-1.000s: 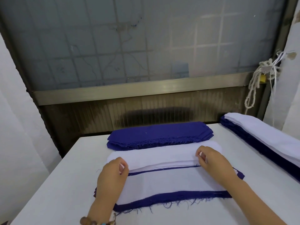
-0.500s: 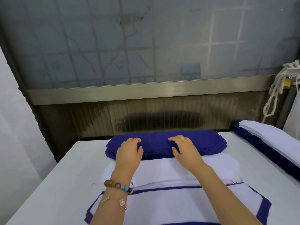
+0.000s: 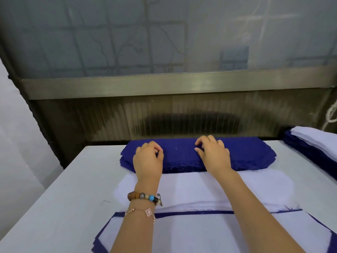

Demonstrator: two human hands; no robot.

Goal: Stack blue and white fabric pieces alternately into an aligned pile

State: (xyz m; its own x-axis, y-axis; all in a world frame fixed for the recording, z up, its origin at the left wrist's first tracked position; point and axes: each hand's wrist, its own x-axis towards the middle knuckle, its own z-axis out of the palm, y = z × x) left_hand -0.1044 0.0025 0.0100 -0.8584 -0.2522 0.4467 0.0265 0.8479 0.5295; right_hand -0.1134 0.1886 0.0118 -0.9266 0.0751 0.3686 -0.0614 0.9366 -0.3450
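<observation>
Two stacks and two piles of cloth on a pale table (image 3: 54,198).

Nearest, at the bottom edge: mixed pile (image 3: 209,236), white piece on top, blue edges showing at the near left, the right and along the far side. Crossed by both forearms. On the left wrist, a bead bracelet (image 3: 144,197) and, nearer, a thin chain bracelet (image 3: 145,212) with a pink flower charm.

Just beyond, near edge lying at the pile's far blue edge: white stack (image 3: 197,187), ends rounded.

Touching the far side of that: blue stack (image 3: 251,154), frayed along the near edge.

- On its left part, left hand (image 3: 148,159): fingers curled, thumb tip and forefinger tip pressed together on the top blue layer, pinching it.
- On its middle, right hand (image 3: 215,156): fingers bent, tips down on the top layer, thumb just under the forefinger with a narrow gap. Cloth caught between them or not: cannot tell.
- Hands apart, bare blue cloth between them.

Far right, at the table's edge: side pile (image 3: 313,143), white layers over blue, cut off by the frame. Behind it, a white rope (image 3: 331,114) hanging.

Beyond the table: dark ribbed panel (image 3: 182,117), then a metal rail (image 3: 182,84), then cloudy glass (image 3: 164,33) with a faint grid behind.
</observation>
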